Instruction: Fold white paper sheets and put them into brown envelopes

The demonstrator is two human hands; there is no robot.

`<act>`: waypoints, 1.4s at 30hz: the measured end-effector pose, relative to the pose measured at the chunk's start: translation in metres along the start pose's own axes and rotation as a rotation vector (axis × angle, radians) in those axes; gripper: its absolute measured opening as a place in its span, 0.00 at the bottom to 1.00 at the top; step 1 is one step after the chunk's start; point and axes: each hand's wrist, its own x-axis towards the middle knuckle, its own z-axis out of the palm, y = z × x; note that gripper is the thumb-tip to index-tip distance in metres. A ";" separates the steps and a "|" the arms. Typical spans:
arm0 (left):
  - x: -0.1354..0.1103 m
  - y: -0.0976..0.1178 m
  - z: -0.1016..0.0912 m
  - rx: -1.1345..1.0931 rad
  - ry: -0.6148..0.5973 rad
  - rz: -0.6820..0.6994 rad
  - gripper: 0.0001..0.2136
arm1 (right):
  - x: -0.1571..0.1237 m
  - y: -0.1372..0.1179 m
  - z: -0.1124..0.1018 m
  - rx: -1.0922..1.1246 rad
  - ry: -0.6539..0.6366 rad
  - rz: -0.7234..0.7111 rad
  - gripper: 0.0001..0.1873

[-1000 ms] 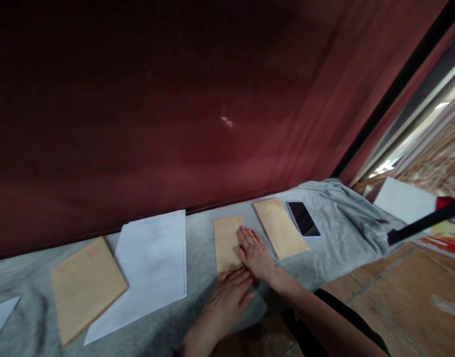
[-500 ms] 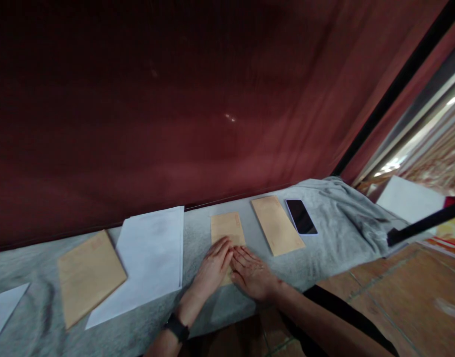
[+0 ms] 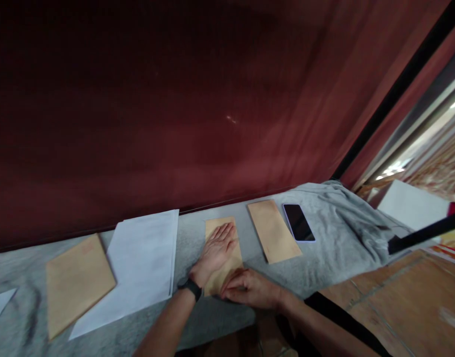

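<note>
A narrow tan envelope [image 3: 232,263] lies lengthwise on the grey cloth-covered table [image 3: 197,317]. My left hand [image 3: 215,252], with a black band on its wrist, rests flat and open on the envelope's upper half. My right hand [image 3: 249,290] sits at the envelope's near end with its fingers curled down onto the edge. Whether those fingers grip the edge or only press on it is unclear. A second narrow tan envelope [image 3: 273,230] lies just to the right, untouched.
A dark phone [image 3: 298,222] lies beside the second envelope, with bunched grey cloth [image 3: 356,223] beyond it. White sheets [image 3: 138,263] and a larger tan envelope [image 3: 76,280] lie to the left. A dark red curtain [image 3: 175,109] hangs behind the table. A black bar [image 3: 424,230] crosses at right.
My left hand slid forward up the envelope and now lies flat on it. My right hand drew back from the envelope's middle to its near end and curled its fingers.
</note>
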 end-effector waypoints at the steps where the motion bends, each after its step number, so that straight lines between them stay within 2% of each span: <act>1: -0.001 0.001 0.000 -0.002 -0.004 0.006 0.26 | 0.000 0.001 -0.001 0.021 -0.013 0.006 0.20; 10: -0.023 0.020 -0.010 -0.026 -0.028 0.058 0.27 | 0.004 0.011 -0.013 0.188 -0.130 0.104 0.20; 17: -0.037 0.030 -0.015 -0.011 -0.123 0.059 0.28 | 0.014 0.001 -0.022 0.242 -0.143 0.019 0.19; 21: -0.045 0.037 -0.016 -0.018 -0.164 0.066 0.30 | 0.014 -0.002 -0.033 0.318 -0.198 0.136 0.20; 24: -0.055 0.046 -0.016 -0.053 -0.120 0.049 0.29 | 0.016 0.004 -0.040 0.344 -0.065 0.177 0.21; 27: -0.066 0.058 -0.018 -0.087 -0.092 0.031 0.27 | 0.021 0.017 -0.044 0.324 0.206 0.183 0.23; 29: -0.072 0.066 -0.021 -0.102 -0.109 0.054 0.27 | 0.025 0.028 -0.044 0.251 0.375 0.214 0.23; 31: -0.076 0.071 -0.025 -0.111 -0.121 0.073 0.27 | 0.028 0.039 -0.042 0.141 0.478 0.239 0.22; 36: -0.087 0.076 -0.030 -0.120 -0.141 0.176 0.30 | 0.036 0.059 -0.031 -0.118 0.411 0.201 0.24; 42: -0.097 0.080 -0.032 -0.070 -0.118 0.249 0.34 | 0.040 0.073 -0.021 -0.652 0.347 0.040 0.26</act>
